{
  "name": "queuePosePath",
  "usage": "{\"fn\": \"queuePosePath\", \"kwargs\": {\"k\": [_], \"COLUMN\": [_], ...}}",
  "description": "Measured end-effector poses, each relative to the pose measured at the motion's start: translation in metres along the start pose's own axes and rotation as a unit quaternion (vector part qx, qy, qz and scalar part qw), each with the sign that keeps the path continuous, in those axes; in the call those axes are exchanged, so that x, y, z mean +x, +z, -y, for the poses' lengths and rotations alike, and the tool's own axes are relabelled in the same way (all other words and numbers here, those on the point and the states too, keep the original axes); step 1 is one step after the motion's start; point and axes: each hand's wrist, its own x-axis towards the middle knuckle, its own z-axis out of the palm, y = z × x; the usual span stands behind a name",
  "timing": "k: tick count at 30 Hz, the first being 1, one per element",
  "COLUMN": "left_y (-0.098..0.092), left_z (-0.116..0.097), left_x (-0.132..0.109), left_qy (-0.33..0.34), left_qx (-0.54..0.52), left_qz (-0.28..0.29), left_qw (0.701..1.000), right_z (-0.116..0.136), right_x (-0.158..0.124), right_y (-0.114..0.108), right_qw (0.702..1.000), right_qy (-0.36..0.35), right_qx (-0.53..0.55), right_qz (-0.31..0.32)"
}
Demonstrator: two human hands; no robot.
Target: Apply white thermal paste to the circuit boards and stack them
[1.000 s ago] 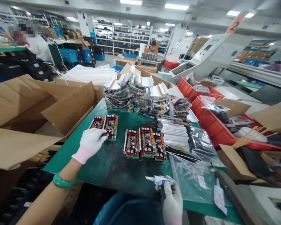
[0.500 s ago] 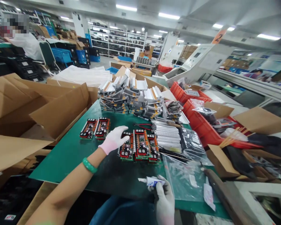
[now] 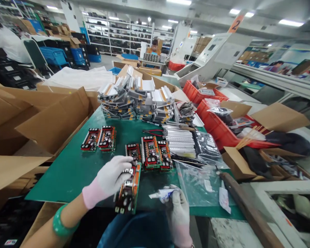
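Left grip closes on circuit board as right grip pinches tube

The gloved left grip sits narrow over the upper end of the circuit board, which lies lengthwise at the near edge of the green-topped table. At far left, cardboard box flaps rise past the table's left edge. Toward the middle of the table, a pair of boards lies flat side by side, with three boards grouped just to their right. Five thus rest apart from the one in hand, a small batch next to the supply around them. Behind these, stacks of aluminium profiles stand tall at the far edge, apparently with much of the stock left. Red-handled pliers lie just below them. Further right are silver strips, black bags and a clear plastic bag at the table's right corner. The right grip holds the white-and-blue tube closed between its fingers near the near edge, nozzle pointing left. A red crate stands beyond the right edge.
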Motion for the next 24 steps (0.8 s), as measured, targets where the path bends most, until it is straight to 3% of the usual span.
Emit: {"fn": "queuePosePath", "kwargs": {"k": [3,7,17,21,24], "left_y": [0.0,0.011,0.022,0.024,0.026], "left_z": [-0.027,-0.044,-0.05,-0.049,-0.049], "left_x": [-0.024,-0.045,-0.052,-0.055,-0.057], "left_qy": [0.059,0.104,0.136,0.142,0.136], "left_qx": [-0.023,-0.032,-0.007,0.002,0.009], "left_qz": [0.007,0.003,0.007,0.001,-0.005], "left_qw": [0.998,0.994,0.991,0.99,0.991], "right_z": [0.004,0.007,0.008,0.008,0.005], "right_x": [-0.008,-0.02,-0.028,-0.028,-0.028], "right_y": [0.007,0.011,0.005,0.005,0.005], "right_qw": [0.999,0.988,0.903,0.891,0.9], "right_qy": [-0.028,-0.125,-0.333,-0.352,-0.339], "right_qx": [-0.02,-0.094,-0.247,-0.265,-0.254], "right_qz": [0.012,0.018,0.11,0.113,0.104]}}
